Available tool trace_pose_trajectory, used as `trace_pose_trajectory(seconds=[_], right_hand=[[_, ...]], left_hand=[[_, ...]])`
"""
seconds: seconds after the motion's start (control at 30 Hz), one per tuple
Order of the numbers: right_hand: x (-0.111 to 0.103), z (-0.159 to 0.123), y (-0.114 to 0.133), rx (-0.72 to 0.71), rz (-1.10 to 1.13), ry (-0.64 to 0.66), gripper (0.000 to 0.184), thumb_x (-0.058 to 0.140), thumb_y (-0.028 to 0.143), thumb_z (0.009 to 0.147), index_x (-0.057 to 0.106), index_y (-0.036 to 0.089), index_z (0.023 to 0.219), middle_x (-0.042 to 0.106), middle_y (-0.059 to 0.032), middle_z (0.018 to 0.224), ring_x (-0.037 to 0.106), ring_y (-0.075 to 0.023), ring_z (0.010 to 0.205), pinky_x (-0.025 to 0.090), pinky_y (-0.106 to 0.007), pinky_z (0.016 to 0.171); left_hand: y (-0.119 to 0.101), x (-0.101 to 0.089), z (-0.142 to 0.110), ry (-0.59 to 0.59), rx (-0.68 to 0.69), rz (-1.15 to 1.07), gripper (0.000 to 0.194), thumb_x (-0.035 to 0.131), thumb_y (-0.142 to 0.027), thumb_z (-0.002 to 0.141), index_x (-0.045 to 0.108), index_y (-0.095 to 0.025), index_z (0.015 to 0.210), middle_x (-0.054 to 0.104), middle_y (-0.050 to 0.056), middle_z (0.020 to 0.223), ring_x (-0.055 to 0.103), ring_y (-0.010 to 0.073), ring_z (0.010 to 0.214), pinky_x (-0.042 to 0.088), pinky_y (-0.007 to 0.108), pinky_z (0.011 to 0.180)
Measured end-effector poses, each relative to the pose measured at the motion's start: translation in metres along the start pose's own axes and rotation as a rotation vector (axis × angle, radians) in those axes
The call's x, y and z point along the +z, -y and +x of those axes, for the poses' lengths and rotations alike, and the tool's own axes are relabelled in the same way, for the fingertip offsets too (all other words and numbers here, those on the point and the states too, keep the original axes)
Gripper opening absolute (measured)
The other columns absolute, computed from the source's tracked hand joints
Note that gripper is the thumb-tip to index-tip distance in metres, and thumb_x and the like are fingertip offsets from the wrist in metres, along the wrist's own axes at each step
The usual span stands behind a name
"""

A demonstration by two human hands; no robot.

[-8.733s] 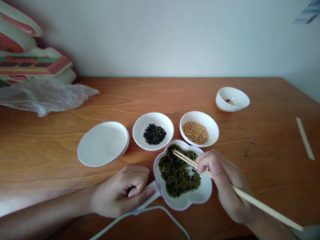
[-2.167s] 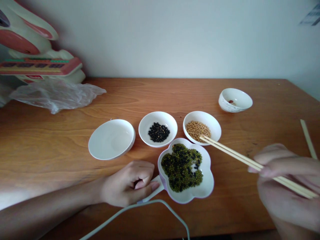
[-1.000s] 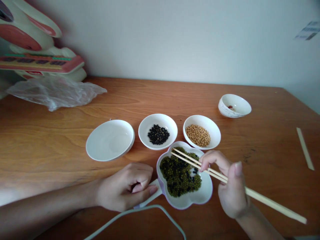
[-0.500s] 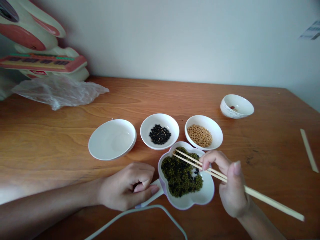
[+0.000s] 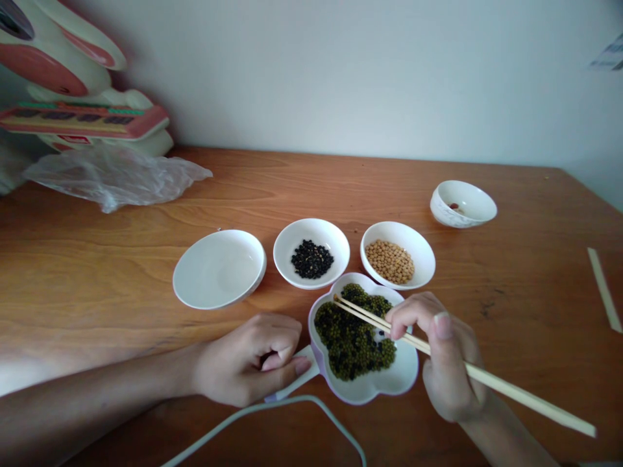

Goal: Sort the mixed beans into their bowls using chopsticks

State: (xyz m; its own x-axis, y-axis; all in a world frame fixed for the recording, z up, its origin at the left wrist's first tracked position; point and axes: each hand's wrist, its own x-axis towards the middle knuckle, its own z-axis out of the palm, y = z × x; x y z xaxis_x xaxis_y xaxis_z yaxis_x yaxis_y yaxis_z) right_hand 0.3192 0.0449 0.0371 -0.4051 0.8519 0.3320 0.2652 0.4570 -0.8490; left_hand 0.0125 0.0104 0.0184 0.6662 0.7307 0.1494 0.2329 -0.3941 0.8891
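A flower-shaped white dish (image 5: 384,389) with a purple underside lies near the table's front edge and holds mixed green and black beans (image 5: 353,334). My left hand (image 5: 246,360) is closed on the dish's handle (image 5: 296,379). My right hand (image 5: 445,363) grips a pair of wooden chopsticks (image 5: 511,392); their tips rest over the bean pile's left part. Behind the dish stand three white bowls: an empty one (image 5: 219,267), one with black beans (image 5: 311,253), and one with yellow soybeans (image 5: 398,254).
A small patterned bowl (image 5: 462,203) stands at the back right. A chopstick wrapper (image 5: 603,288) lies at the far right. Crumpled clear plastic (image 5: 117,178) and a pink-and-white toy (image 5: 78,104) fill the back left corner. A grey cable (image 5: 292,408) loops along the front edge.
The chopsticks came back from over the soybean bowl to the flower dish. Over the last second their tips have shifted slightly lower and left over the beans. My left hand has stayed on the handle.
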Motion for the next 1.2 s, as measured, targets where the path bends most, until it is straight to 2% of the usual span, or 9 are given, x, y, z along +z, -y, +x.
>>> trace_pose_trajectory(seconds=[0.3, 0.63, 0.9, 1.03, 1.2], right_hand=[[0.0023, 0.0011, -0.0007, 0.100, 0.083, 0.018, 0.065, 0.016, 0.065, 0.110, 0.063, 0.026, 0.085, 0.061, -0.0030, 0.085, 0.058, -0.0235, 0.084, 0.041, -0.040, 0.077], [0.0021, -0.0010, -0.0001, 0.034, 0.007, 0.050, 0.064, 0.015, 0.062, 0.111, 0.060, 0.025, 0.084, 0.063, -0.0031, 0.082, 0.057, -0.0228, 0.082, 0.038, -0.041, 0.079], [0.0033, 0.0006, 0.0030, -0.012, 0.003, 0.017, 0.056, 0.021, 0.050, 0.114, 0.062, 0.025, 0.084, 0.064, -0.0027, 0.078, 0.060, -0.0218, 0.079, 0.039, -0.042, 0.078], [0.0015, 0.0009, 0.0031, -0.019, 0.022, 0.020, 0.061, 0.019, 0.058, 0.112, 0.061, 0.025, 0.082, 0.063, -0.0027, 0.077, 0.058, -0.0222, 0.079, 0.040, -0.042, 0.078], [-0.0056, -0.0021, 0.0028, 0.110, 0.049, 0.036, 0.071, 0.011, 0.071, 0.106, 0.061, 0.026, 0.083, 0.060, -0.0049, 0.081, 0.057, -0.0249, 0.080, 0.041, -0.041, 0.072]], left_hand=[[0.0002, -0.0002, -0.0001, -0.005, 0.015, -0.001, 0.042, 0.055, -0.005, 0.098, 0.026, -0.023, 0.073, 0.042, -0.004, 0.070, 0.038, 0.0114, 0.062, 0.031, 0.030, 0.061], [0.0007, -0.0006, 0.0008, -0.007, 0.022, 0.006, 0.042, 0.056, -0.004, 0.096, 0.027, -0.023, 0.073, 0.042, -0.005, 0.069, 0.038, 0.0117, 0.061, 0.030, 0.030, 0.061], [0.0005, -0.0003, -0.0012, 0.002, 0.012, 0.008, 0.041, 0.055, -0.004, 0.098, 0.027, -0.022, 0.074, 0.042, -0.005, 0.070, 0.038, 0.0116, 0.062, 0.031, 0.030, 0.062], [-0.0007, -0.0007, -0.0002, -0.006, 0.019, 0.010, 0.041, 0.055, -0.004, 0.097, 0.027, -0.023, 0.073, 0.042, -0.004, 0.069, 0.038, 0.0117, 0.062, 0.031, 0.030, 0.061], [-0.0009, -0.0010, 0.0002, -0.002, 0.015, 0.009, 0.041, 0.055, -0.005, 0.097, 0.027, -0.023, 0.073, 0.043, -0.004, 0.069, 0.039, 0.0117, 0.062, 0.031, 0.030, 0.061]])
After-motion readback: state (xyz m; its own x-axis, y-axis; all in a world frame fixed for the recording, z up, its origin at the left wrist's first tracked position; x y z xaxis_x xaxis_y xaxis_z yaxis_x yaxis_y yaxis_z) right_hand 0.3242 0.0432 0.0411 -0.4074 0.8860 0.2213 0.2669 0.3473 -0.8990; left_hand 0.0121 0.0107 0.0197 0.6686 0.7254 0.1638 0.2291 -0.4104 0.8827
